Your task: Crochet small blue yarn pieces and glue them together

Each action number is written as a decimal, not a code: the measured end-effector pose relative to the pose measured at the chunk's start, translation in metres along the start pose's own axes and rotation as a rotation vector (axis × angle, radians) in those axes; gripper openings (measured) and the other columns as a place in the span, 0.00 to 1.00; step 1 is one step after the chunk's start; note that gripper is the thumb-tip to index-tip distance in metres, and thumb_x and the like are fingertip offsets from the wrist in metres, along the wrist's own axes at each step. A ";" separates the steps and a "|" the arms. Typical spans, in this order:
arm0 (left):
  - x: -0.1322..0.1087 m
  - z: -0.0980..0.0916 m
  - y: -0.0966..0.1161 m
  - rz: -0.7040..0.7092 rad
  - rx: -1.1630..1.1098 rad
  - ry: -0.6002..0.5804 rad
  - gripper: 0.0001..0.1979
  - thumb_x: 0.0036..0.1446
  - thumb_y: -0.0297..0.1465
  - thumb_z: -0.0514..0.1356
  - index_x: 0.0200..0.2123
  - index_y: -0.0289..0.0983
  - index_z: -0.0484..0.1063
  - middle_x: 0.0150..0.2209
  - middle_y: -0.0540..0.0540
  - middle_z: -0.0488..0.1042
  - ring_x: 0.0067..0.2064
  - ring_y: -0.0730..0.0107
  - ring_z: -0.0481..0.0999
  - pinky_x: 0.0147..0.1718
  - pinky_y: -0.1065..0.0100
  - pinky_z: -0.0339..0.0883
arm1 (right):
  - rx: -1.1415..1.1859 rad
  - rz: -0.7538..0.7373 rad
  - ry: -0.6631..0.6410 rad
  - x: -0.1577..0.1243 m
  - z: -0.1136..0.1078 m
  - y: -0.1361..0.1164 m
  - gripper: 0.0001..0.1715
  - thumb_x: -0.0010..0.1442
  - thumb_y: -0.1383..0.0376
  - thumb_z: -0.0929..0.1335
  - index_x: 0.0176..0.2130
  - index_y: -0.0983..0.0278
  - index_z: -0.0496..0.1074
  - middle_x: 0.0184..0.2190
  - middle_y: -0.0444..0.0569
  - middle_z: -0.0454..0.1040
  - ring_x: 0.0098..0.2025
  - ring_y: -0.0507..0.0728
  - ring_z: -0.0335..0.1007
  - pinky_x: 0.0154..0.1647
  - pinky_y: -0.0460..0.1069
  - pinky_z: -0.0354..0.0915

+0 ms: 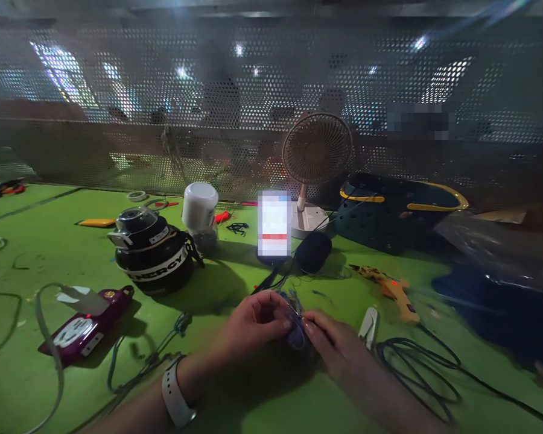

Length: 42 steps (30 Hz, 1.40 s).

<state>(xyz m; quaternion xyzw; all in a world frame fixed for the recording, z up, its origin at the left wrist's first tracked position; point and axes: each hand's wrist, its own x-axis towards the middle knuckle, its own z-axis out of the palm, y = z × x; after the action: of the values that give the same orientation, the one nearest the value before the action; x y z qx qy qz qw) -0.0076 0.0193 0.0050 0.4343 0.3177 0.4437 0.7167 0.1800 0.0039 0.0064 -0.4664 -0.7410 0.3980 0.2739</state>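
Over the green table point(235, 392), my left hand point(260, 322) pinches a small piece of blue-purple yarn work point(296, 339). My right hand point(330, 340) meets it from the other side, its fingers closed on a thin metal crochet hook point(293, 310) whose tip lies at the yarn by my left fingers. The hook's handle is mostly hidden in my right hand. Just beyond my hands are a lit phone point(274, 224), its screen blurred out, and a dark rounded ball point(314, 252), perhaps yarn.
A fan point(317, 150) and a dark basket point(380, 220) stand at the back. To the right lie an orange glue gun point(400, 295) with a looped cord and a white-handled tool point(368, 325). A black jug point(156, 259), a white-topped jar point(200, 205) and a purple power strip point(90, 322) are left.
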 end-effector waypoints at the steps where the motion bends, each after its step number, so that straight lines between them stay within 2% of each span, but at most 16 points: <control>1: 0.000 0.000 0.000 0.009 0.004 -0.013 0.14 0.45 0.31 0.72 0.31 0.33 0.72 0.25 0.52 0.74 0.27 0.77 0.71 0.30 0.72 0.63 | -0.002 -0.005 0.012 0.000 0.001 -0.001 0.17 0.67 0.57 0.58 0.39 0.62 0.71 0.27 0.43 0.72 0.28 0.53 0.66 0.28 0.46 0.58; 4: -0.001 0.002 0.000 0.023 0.037 -0.014 0.14 0.46 0.30 0.71 0.32 0.34 0.70 0.24 0.52 0.74 0.26 0.76 0.71 0.29 0.72 0.63 | -0.022 -0.027 0.044 0.000 0.001 -0.004 0.16 0.67 0.57 0.60 0.43 0.62 0.71 0.27 0.43 0.73 0.29 0.53 0.67 0.29 0.46 0.59; 9: -0.003 0.005 0.002 0.041 0.103 0.055 0.12 0.46 0.30 0.71 0.29 0.34 0.69 0.25 0.53 0.71 0.26 0.77 0.69 0.27 0.73 0.63 | -0.028 -0.050 0.085 0.000 -0.001 -0.008 0.16 0.66 0.58 0.60 0.43 0.61 0.73 0.29 0.44 0.75 0.30 0.54 0.70 0.31 0.46 0.61; 13: -0.005 0.008 0.007 -0.004 0.104 0.062 0.13 0.45 0.31 0.71 0.29 0.33 0.70 0.26 0.52 0.73 0.26 0.76 0.70 0.28 0.72 0.65 | -0.035 -0.069 0.088 0.000 -0.002 -0.007 0.16 0.66 0.59 0.61 0.45 0.62 0.73 0.33 0.46 0.78 0.33 0.55 0.73 0.34 0.48 0.64; 19: -0.009 0.008 0.009 -0.037 0.066 0.121 0.11 0.54 0.37 0.65 0.29 0.34 0.71 0.26 0.50 0.72 0.29 0.72 0.71 0.32 0.69 0.67 | -0.070 -0.087 0.103 0.000 -0.002 -0.004 0.16 0.66 0.59 0.61 0.47 0.63 0.73 0.41 0.50 0.79 0.39 0.57 0.74 0.40 0.50 0.66; 22: -0.007 0.006 0.007 -0.005 0.120 0.090 0.11 0.53 0.35 0.66 0.29 0.33 0.71 0.25 0.50 0.73 0.28 0.75 0.70 0.30 0.72 0.64 | -0.054 -0.055 0.118 0.000 0.000 -0.003 0.14 0.65 0.59 0.63 0.45 0.62 0.74 0.33 0.47 0.79 0.32 0.55 0.73 0.32 0.48 0.65; 24: -0.005 0.005 0.004 0.002 0.139 0.070 0.11 0.52 0.34 0.68 0.28 0.33 0.71 0.24 0.51 0.73 0.27 0.76 0.70 0.30 0.72 0.62 | -0.051 -0.033 0.125 0.000 0.001 -0.003 0.13 0.63 0.59 0.64 0.42 0.61 0.74 0.27 0.44 0.76 0.27 0.54 0.69 0.27 0.47 0.62; 27: -0.003 0.006 0.001 0.010 0.114 0.082 0.12 0.48 0.33 0.70 0.28 0.33 0.72 0.24 0.51 0.73 0.26 0.76 0.70 0.29 0.72 0.62 | -0.041 -0.009 0.136 0.000 0.002 -0.002 0.11 0.62 0.59 0.65 0.40 0.61 0.73 0.22 0.42 0.70 0.24 0.53 0.64 0.24 0.46 0.59; 30: -0.003 0.008 -0.003 0.025 0.038 0.100 0.13 0.44 0.31 0.73 0.30 0.34 0.72 0.27 0.51 0.75 0.30 0.74 0.73 0.34 0.71 0.65 | 0.022 0.017 0.132 -0.001 0.004 -0.001 0.10 0.61 0.59 0.65 0.40 0.61 0.72 0.22 0.41 0.68 0.24 0.52 0.63 0.24 0.46 0.59; 35: -0.003 0.003 -0.006 -0.007 -0.020 0.102 0.14 0.46 0.31 0.72 0.37 0.34 0.75 0.30 0.49 0.75 0.34 0.71 0.74 0.38 0.69 0.66 | 0.197 0.059 0.115 0.002 0.007 0.001 0.14 0.60 0.55 0.67 0.42 0.61 0.71 0.24 0.40 0.67 0.26 0.52 0.63 0.24 0.45 0.59; 39: -0.002 0.001 -0.002 -0.049 -0.009 0.077 0.14 0.46 0.32 0.72 0.35 0.33 0.77 0.32 0.46 0.76 0.34 0.71 0.74 0.37 0.70 0.65 | 0.334 0.123 0.088 0.004 0.006 0.000 0.21 0.53 0.51 0.72 0.41 0.61 0.69 0.22 0.37 0.62 0.24 0.51 0.61 0.21 0.44 0.57; 42: -0.003 0.002 0.003 -0.028 0.015 0.069 0.12 0.44 0.31 0.73 0.32 0.33 0.77 0.29 0.48 0.75 0.31 0.73 0.72 0.35 0.72 0.64 | 0.397 0.161 0.065 0.004 0.005 -0.002 0.23 0.53 0.49 0.72 0.40 0.61 0.66 0.23 0.38 0.64 0.23 0.51 0.61 0.21 0.44 0.58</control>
<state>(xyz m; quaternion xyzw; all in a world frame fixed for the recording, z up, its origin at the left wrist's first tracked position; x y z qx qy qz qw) -0.0080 0.0164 0.0086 0.4193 0.3516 0.4460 0.7083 0.1737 0.0051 0.0058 -0.4735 -0.5993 0.5415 0.3513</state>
